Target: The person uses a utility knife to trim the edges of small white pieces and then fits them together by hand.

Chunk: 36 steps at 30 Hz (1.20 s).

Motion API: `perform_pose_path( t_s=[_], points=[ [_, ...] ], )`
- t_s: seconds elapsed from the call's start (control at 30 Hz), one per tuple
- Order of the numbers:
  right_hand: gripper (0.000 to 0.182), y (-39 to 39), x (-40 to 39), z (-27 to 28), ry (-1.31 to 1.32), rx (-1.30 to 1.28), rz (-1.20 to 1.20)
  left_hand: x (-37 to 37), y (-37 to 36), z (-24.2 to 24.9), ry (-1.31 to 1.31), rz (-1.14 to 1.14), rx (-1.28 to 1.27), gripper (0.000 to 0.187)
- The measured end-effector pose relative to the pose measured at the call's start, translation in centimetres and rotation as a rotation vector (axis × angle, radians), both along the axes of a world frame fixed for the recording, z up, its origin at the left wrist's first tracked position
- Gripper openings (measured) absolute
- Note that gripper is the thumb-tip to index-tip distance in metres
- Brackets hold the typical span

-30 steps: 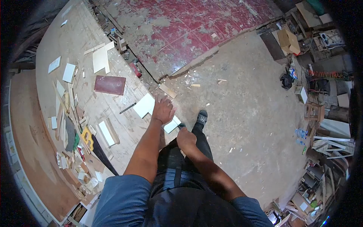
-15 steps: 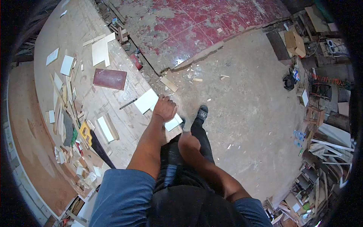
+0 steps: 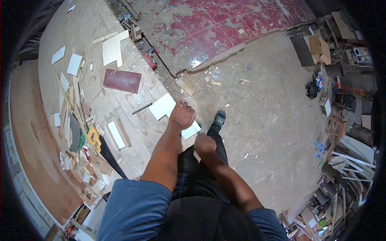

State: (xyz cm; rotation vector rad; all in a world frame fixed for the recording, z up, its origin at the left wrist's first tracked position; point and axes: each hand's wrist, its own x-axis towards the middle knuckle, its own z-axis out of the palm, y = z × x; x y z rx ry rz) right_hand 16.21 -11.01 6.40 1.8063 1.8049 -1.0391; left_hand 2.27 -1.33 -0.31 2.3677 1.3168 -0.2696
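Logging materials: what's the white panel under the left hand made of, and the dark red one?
White panel: likely laminated board, smooth and flat, under the left hand. Dark red panel: probably coated or laminated board, matte; core not visible.

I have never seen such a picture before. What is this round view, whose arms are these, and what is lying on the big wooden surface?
The picture comes from one camera worn on a person's head, looking forward and down. Its wide lens bends the scene into a round shape. The two bare arms, the blue sleeves and the dark trousers belong to the person wearing it.

The left hand rests with curled fingers on a white board at the edge of a large wooden worktable. The right hand is closed in front of the body, off the table; I cannot tell if it holds anything.

On the table lie a dark red panel, a black pencil-like tool, a yellow-handled saw and many small wood offcuts. Beyond the table is a dusty concrete floor with scattered chips.
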Motion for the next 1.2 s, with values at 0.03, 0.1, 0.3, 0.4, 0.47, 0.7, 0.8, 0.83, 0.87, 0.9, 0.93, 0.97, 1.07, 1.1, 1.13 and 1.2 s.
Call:
perform_pose_path(
  t_s=[0.03, 0.1, 0.3, 0.4, 0.47, 0.7, 0.8, 0.83, 0.87, 0.9, 0.93, 0.97, 1.07, 1.1, 1.13, 1.2],
  points=[
    [0.015, 1.0, -0.3, -0.5, 0.002, -0.049, -0.012, -0.1, 0.1, 0.0, 0.001, -0.004, 0.013, 0.033],
    [0.014, 1.2, -0.1, -0.7, 0.021, -0.136, 0.09, -0.3, 0.0, -0.5, -0.009, -0.006, 0.032, 0.033],
    [0.01, -1.8, 2.2, 3.2, 0.117, 0.254, 0.213, -0.2, 0.0, -0.5, -0.006, 0.002, 0.007, 0.031],
    [0.01, -0.3, 0.2, 0.4, 0.006, 0.212, 0.144, -0.2, -0.1, -0.1, 0.0, 0.002, 0.023, 0.03],
    [0.012, -0.4, 0.8, 2.0, 0.005, 0.15, 0.191, -0.3, 0.5, 0.2, 0.011, 0.009, 0.018, 0.03],
    [0.023, 4.3, -1.5, 3.8, -0.085, -0.301, 0.191, -0.5, -0.1, -0.5, -0.045, 0.017, 0.039, 0.03],
    [0.021, 4.4, -1.4, 5.9, -0.017, -0.164, 0.135, -0.6, 0.1, -0.7, -0.05, 0.005, 0.052, 0.031],
    [0.021, 4.1, -1.4, 6.8, -0.02, -0.167, 0.137, -0.6, 0.2, -0.7, -0.055, 0.011, 0.053, 0.032],
    [0.02, 3.5, -1.4, 7.9, -0.001, -0.076, 0.092, -0.6, -0.1, -0.8, -0.062, 0.018, 0.049, 0.032],
    [0.02, 2.9, -1.2, 8.9, 0.018, 0.015, 0.046, -0.5, -0.4, -0.7, -0.068, 0.022, 0.041, 0.032],
    [0.02, 2.8, -1.1, 9.8, 0.013, 0.015, 0.048, -0.4, -0.1, -0.5, -0.036, 0.02, 0.013, 0.035],
    [0.017, 2.9, -1.1, 10.6, 0.018, 0.049, 0.055, -0.4, 0.1, -0.3, -0.001, 0.018, -0.012, 0.037],
    [0.015, 3.7, -1.0, 12.3, 0.01, 0.07, 0.126, -0.5, 0.0, -0.1, -0.021, 0.023, 0.01, 0.038],
    [0.015, 3.9, -0.8, 12.5, -0.009, 0.056, 0.176, -0.5, 0.0, -0.1, -0.022, 0.024, 0.01, 0.038],
    [0.015, 3.8, -0.5, 12.5, -0.012, 0.055, 0.175, -0.5, 0.0, -0.3, -0.01, 0.023, 0.008, 0.038],
    [0.015, 3.6, -0.3, 12.5, -0.01, 0.076, 0.185, -0.4, 0.0, -0.4, 0.002, 0.022, 0.006, 0.038]
  ],
)
